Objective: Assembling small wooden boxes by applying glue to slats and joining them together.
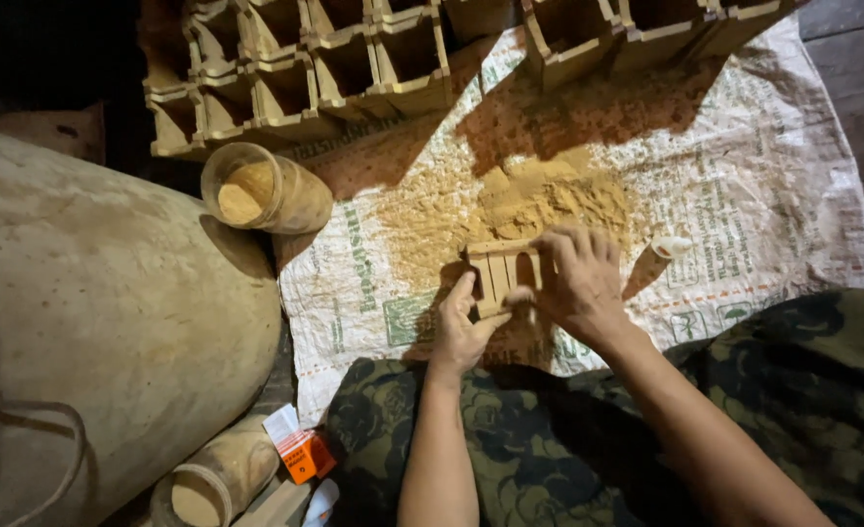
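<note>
My left hand [463, 327] and my right hand [576, 275] both grip a small slatted wooden frame [498, 269], held just above a printed woven sack [744, 166] spread on the floor. The left hand holds its near left corner. The right hand covers its right end, fingers curled over the top. Right behind the frame lies a heap of tan powder [539, 200] on the sack.
Rows of open wooden box frames [305, 73] stand at the back. A dusty jar [264, 190] with tan powder lies on its side at left, beside a large grey sack [100, 322]. A small orange box [303, 451] and another jar [212, 483] are near my camouflage-clad legs.
</note>
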